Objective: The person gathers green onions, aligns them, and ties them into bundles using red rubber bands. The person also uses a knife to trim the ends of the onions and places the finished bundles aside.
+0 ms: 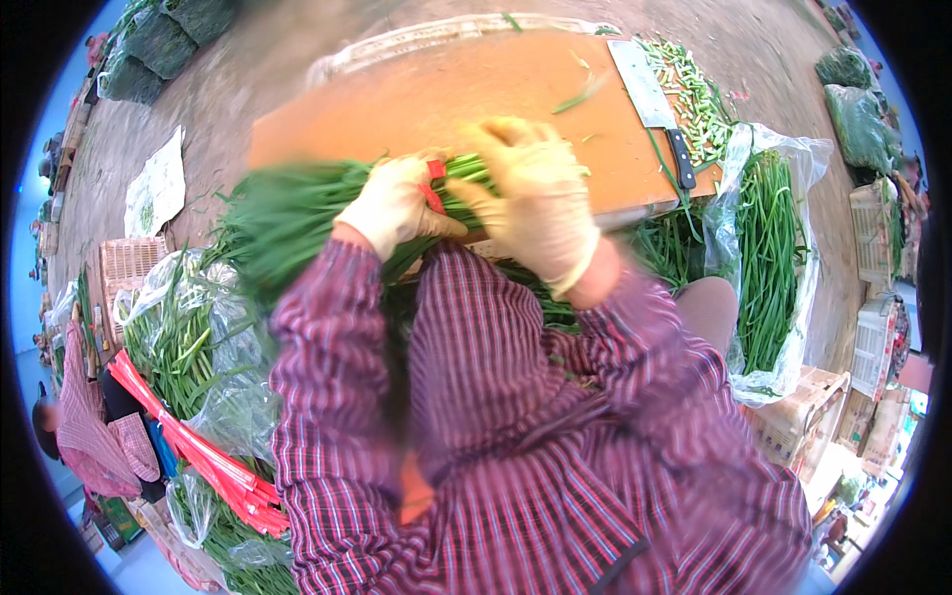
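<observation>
My gloved left hand [398, 201] grips a bundle of long green leafy stalks [312, 208], probably garlic chives, at the near edge of an orange board [446, 89]. A red tie [433, 186] crosses the stalks beside my left fingers. Over the pale stem end is my gloved right hand [532, 193], blurred, fingers and thumb spread apart. Its thumb is close to the red tie; whether it touches the stalks is unclear. On the board's right side lies a cleaver [643, 85] with a black handle, next to a heap of cut stem ends [688, 97].
Plastic-lined stalks [770, 260] stand at the right, above a crate [796, 424]. To the left are a bag of loose greens [182, 357] and a bunch of red strips [201, 454]. A person [100, 424] sits at the far left. Large green bales [152, 48] lie beyond.
</observation>
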Demonstrator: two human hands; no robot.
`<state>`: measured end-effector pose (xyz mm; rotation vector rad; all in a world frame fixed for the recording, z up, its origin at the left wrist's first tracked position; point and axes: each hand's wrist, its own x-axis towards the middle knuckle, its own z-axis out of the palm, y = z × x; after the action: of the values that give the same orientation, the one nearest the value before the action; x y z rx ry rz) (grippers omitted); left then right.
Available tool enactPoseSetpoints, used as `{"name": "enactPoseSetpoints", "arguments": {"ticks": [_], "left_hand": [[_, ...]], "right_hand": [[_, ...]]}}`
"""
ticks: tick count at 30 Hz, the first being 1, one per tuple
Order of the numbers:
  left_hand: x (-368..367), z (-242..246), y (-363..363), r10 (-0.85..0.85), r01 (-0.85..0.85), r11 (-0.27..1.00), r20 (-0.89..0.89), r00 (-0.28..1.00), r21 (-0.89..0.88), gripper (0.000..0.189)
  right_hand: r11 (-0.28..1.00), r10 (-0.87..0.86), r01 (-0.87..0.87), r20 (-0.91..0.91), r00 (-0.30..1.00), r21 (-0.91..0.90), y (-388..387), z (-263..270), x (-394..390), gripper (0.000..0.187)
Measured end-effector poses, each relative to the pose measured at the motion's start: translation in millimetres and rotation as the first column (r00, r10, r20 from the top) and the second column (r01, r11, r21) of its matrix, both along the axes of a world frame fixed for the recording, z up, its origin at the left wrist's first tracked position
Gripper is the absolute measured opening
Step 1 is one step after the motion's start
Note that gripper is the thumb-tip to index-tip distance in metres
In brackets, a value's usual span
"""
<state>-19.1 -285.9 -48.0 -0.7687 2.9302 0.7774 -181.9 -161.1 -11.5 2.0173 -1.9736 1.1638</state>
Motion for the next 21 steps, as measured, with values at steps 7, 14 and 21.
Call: {"name": "enactPoseSetpoints", "arguments": {"ticks": [7,14,21], "left_hand": [[2,-31,-6,0.115,-0.101,0.989,-0.128,0.985,0.109,0.077],[-1,-30,-1,0.059,-0.056,0.998,-0.219,0.974,0.022,0.056],[6,-11,5,0.068,-0.078,0.994,-0.112,0.991,-0.083,0.087]], "right_hand": [[0.983,0.18,-0.133,0.507,0.843,-0.127,-21,-35,22,0.007],[0.959,0.269,-0.196,0.449,0.852,-0.204,3,-42,19,0.013],[0.925,0.376,-0.378,-0.067,0.924,-0.029,14,-43,7,0.035]]}}
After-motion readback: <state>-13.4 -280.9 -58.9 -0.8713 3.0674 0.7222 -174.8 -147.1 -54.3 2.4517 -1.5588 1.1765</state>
